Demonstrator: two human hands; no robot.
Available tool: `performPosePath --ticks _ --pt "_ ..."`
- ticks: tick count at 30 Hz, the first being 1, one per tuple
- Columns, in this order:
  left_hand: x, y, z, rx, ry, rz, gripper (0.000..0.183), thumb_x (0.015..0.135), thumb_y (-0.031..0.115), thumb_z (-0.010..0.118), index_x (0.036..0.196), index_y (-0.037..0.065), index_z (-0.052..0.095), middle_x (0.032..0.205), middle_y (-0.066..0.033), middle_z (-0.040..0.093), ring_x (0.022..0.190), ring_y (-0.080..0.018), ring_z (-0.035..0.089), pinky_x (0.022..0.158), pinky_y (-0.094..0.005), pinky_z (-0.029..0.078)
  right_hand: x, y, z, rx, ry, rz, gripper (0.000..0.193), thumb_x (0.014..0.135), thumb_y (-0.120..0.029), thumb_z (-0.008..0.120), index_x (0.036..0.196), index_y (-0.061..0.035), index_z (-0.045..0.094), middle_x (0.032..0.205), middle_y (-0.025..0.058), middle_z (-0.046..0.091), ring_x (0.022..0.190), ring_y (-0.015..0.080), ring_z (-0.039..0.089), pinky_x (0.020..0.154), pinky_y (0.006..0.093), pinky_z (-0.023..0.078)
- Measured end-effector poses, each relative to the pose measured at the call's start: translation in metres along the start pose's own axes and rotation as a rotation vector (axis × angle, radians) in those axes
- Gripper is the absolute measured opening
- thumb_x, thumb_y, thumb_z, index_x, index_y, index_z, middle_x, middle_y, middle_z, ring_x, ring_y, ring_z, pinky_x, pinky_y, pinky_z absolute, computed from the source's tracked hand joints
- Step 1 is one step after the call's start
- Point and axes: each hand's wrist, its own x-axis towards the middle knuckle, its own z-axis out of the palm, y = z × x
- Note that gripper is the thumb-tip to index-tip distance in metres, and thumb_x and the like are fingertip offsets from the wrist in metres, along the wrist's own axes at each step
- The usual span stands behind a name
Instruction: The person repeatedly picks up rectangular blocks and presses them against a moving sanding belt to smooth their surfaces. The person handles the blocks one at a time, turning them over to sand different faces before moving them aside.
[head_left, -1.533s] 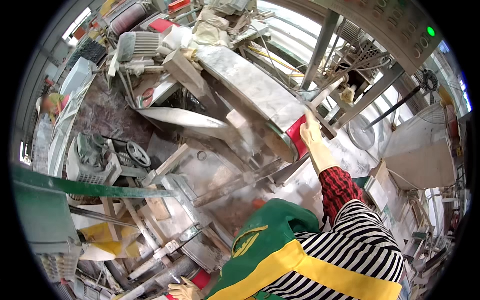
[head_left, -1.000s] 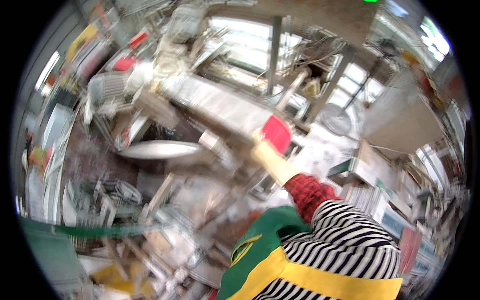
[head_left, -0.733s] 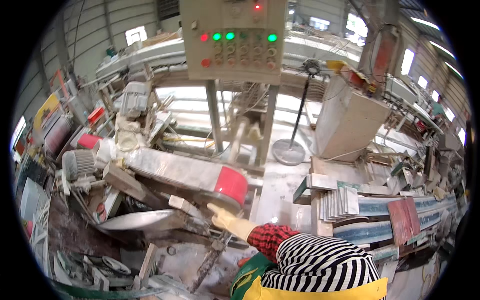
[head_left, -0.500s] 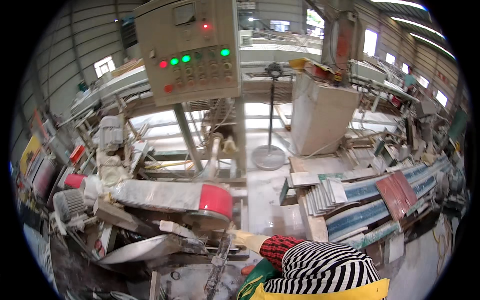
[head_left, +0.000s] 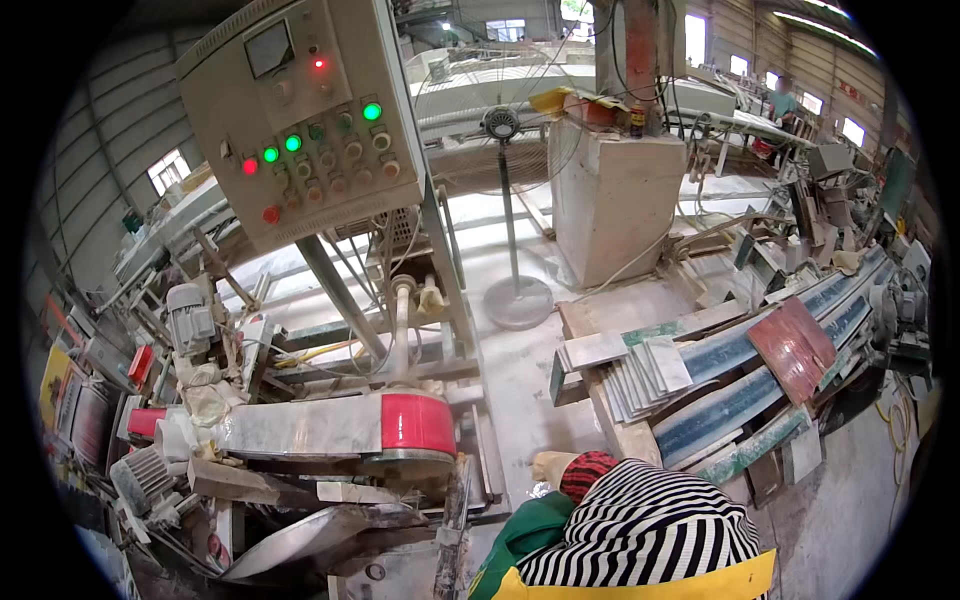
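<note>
- From the head camera, seeing the right hand (head_left: pixel 552 468) at five o'clock in a cream glove, showing against the pale floor (head_left: pixel 515 390); running back into a red checked cuff (head_left: pixel 588 475) and a striped sleeve (head_left: pixel 645 525) toward the lower edge.
- Showing too little of the fingers; being unable to tell wide from narrow, or holding from not holding.
- Being unable to tell the left hand's state, lying outside the view.
- Finding the nearest things between four and five o'clock: a wooden beam (head_left: pixel 632 445) just beside the glove, showing floor in between, and pale slabs (head_left: pixel 640 385) leaning in a row, between one and two o'clock from the glove.
- Spotting blue belts (head_left: pixel 720 418) past the slabs at four o'clock, and a dark red slab (head_left: pixel 792 345) lying across at three.
- Seeing a machine (head_left: pixel 300 430) at eight o'clock, ending in a red band (head_left: pixel 418 422) at seven, well apart from the glove.
- Spotting a control box (head_left: pixel 290 115) between ten and eleven o'clock, glowing with green and red lamps.
</note>
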Motion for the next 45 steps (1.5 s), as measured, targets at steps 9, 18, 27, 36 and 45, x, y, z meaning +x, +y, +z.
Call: performPosePath --ticks 9,18,27,36,45 --pt "0.01 0.052 0.054 -0.301 -0.367 -0.081 0.056 0.087 0.033 0.069 0.131 0.002 0.053 0.134 -0.0184 0.052 0.122 -0.0341 0.052 0.102 -0.0421 0.043 0.136 -0.047 0.07 0.304 0.04 -0.268 0.036 0.081 -0.016 0.06 0.117 -0.0134 0.064 0.088 0.0196 0.067 0.077 0.0341 0.066 0.067 0.0442 0.052" --pt "-0.001 0.024 0.035 -0.274 -0.078 -0.362 0.06 0.086 0.029 0.071 0.134 0.001 0.05 0.138 -0.0193 0.05 0.125 -0.0337 0.05 0.104 -0.0416 0.041 0.094 -0.142 0.002 0.726 -0.057 -0.292 0.046 0.083 -0.024 0.058 0.128 -0.0134 0.059 0.105 0.0176 0.067 0.093 0.0322 0.064 0.08 0.0432 0.05" --pt "-0.041 0.029 -0.029 -0.265 0.367 -0.512 0.065 0.084 0.025 0.074 0.138 0.0 0.046 0.141 -0.0201 0.047 0.127 -0.0332 0.048 0.106 -0.041 0.039 0.049 -0.266 -0.059 1.149 -0.465 -0.526 0.05 0.092 -0.038 0.059 0.135 -0.0117 0.055 0.106 0.0117 0.068 0.09 0.0211 0.065 0.078 0.0344 0.054" --pt "-0.005 0.008 -0.017 0.207 0.166 -0.007 0.061 0.082 0.015 0.071 0.135 -0.004 0.048 0.141 -0.0273 0.045 0.135 -0.0399 0.04 0.113 -0.0443 0.032 -0.001 -0.273 -0.127 1.657 0.002 -0.569 0.062 0.09 -0.016 0.064 0.145 -0.0047 0.039 0.134 0.0126 0.054 0.123 0.0191 0.05 0.105 0.0355 0.041" --pt "-0.07 -0.052 -0.045 -0.112 -0.085 -0.485 0.057 0.091 0.016 0.068 0.142 0.007 0.045 0.145 -0.017 0.047 0.133 -0.0281 0.047 0.107 -0.0355 0.04 0.088 -0.132 -0.212 1.321 0.679 0.095 0.089 0.082 -0.019 0.06 0.154 -0.0007 0.011 0.135 0.0293 0.052 0.126 0.037 0.052 0.106 0.0352 0.041"
